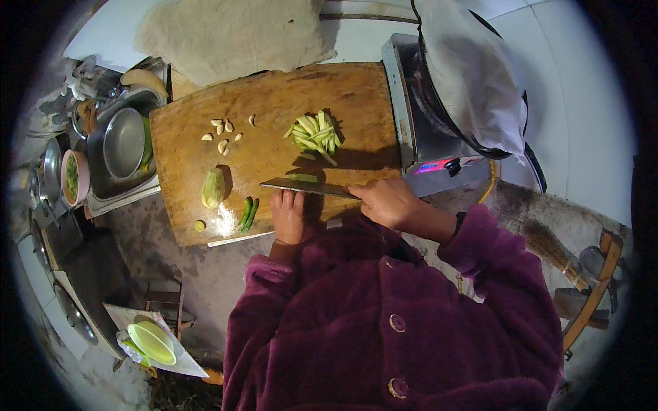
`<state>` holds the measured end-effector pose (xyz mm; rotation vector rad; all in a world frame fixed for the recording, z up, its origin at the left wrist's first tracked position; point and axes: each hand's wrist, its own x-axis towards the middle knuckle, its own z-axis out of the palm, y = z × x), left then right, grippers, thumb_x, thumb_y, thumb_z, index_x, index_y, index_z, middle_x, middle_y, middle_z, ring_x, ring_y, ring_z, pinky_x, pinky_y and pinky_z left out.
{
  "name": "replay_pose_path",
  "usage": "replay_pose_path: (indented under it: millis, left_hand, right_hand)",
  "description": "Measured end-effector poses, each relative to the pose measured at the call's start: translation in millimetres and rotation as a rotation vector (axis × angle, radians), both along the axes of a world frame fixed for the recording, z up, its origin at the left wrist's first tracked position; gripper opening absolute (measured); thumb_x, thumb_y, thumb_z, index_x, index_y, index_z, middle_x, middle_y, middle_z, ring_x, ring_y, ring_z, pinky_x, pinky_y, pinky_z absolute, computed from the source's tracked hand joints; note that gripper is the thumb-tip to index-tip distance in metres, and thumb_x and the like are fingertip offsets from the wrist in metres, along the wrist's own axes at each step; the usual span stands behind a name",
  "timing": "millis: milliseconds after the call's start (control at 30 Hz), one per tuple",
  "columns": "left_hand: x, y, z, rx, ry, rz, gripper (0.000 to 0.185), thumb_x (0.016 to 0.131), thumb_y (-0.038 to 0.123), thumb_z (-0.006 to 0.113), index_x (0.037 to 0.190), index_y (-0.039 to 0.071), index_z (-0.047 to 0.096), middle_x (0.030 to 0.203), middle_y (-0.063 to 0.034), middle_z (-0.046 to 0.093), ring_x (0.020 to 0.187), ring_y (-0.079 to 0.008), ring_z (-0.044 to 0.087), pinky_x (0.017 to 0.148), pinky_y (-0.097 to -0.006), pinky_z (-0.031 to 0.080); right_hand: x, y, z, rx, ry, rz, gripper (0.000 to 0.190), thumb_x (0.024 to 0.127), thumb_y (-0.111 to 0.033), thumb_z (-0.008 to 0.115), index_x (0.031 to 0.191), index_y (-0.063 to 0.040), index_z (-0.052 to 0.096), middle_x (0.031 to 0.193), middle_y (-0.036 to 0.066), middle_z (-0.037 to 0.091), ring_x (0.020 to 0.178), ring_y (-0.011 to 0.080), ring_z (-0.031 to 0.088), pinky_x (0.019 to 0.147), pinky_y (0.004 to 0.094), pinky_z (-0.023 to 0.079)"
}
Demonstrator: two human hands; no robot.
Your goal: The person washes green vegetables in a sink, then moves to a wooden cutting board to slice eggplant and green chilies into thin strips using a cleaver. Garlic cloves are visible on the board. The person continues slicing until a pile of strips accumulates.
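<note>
My right hand [388, 203] grips the handle of a broad-bladed kitchen knife [313, 187], whose blade points left across the wooden board [277, 113]. At the blade's near side is my left hand [288, 213], fingers together; whether they hold a piece is hidden. A pale-green vegetable slice [302, 177] lies just beyond the blade. Farther back sits a pile of cut vegetable sticks [314, 132]. To the left lie a peeled pale-green vegetable [213, 188], two green chillies [249, 215], a small yellowish piece [200, 225] and several garlic cloves [223, 146].
A cooker [447, 167] with a lit panel borders the board's right side, bearing a cloth-covered pan [473, 77]. Left is a sink [95, 159] holding a metal bowl [124, 143], with a pink bowl [75, 177] of greens beside it. A pale cloth [231, 41] lies behind the board.
</note>
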<state>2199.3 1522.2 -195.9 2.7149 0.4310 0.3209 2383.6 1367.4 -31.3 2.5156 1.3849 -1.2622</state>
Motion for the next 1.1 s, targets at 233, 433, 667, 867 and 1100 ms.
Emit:
replay_pose_path:
  millis: [233,433,667,867,1100]
  left_hand:
    - [2.2,-0.5,4.2,0.000,-0.066,-0.008,0.036,0.082,0.009,0.058,0.117,0.007,0.062,0.123,-0.0114,0.054,0.119,-0.0322,0.050,0.097,-0.0446,0.042]
    - [1.2,0.0,1.5,-0.021,-0.034,-0.006,0.034,0.083,0.009,0.057,0.117,0.007,0.061,0.122,-0.0124,0.054,0.117,-0.0323,0.051,0.096,-0.0453,0.043]
    - [-0.3,-0.9,-5.6,-0.029,-0.064,0.012,0.034,0.083,0.008,0.057,0.117,0.005,0.059,0.121,-0.0130,0.055,0.115,-0.0331,0.051,0.095,-0.0458,0.043]
    - [2.2,0.4,-0.8,-0.022,-0.103,-0.014,0.033,0.083,0.007,0.057,0.115,0.003,0.059,0.122,-0.0129,0.055,0.115,-0.0333,0.051,0.095,-0.0448,0.043]
    - [-1.5,-2.1,-1.4,-0.040,-0.122,-0.014,0.035,0.082,0.006,0.057,0.117,0.003,0.058,0.124,-0.0145,0.053,0.115,-0.0351,0.050,0.096,-0.0459,0.042]
  right_hand:
    - [-10.7,11.9,-46.0,0.056,-0.016,-0.060,0.047,0.083,-0.018,0.054,0.130,-0.014,0.057,0.088,0.018,0.069,0.081,0.0408,0.066,0.072,0.0522,0.052]
    - [-9.0,7.9,-80.4,0.220,-0.041,-0.062,0.044,0.084,-0.017,0.054,0.128,-0.013,0.059,0.089,0.018,0.069,0.080,0.0392,0.066,0.070,0.0502,0.052]
    - [-9.4,-0.2,-0.4,0.101,-0.033,-0.044,0.031,0.084,-0.016,0.054,0.113,-0.013,0.063,0.084,0.019,0.069,0.080,0.0412,0.066,0.072,0.0550,0.051]
    - [-16.9,9.6,-45.1,0.113,-0.051,-0.060,0.039,0.083,-0.017,0.055,0.121,-0.015,0.062,0.084,0.019,0.069,0.079,0.0402,0.066,0.070,0.0533,0.051]
    - [-7.0,2.6,-78.1,0.278,-0.039,-0.061,0.043,0.082,-0.021,0.059,0.124,-0.014,0.061,0.086,0.018,0.068,0.078,0.0407,0.065,0.070,0.0518,0.051]
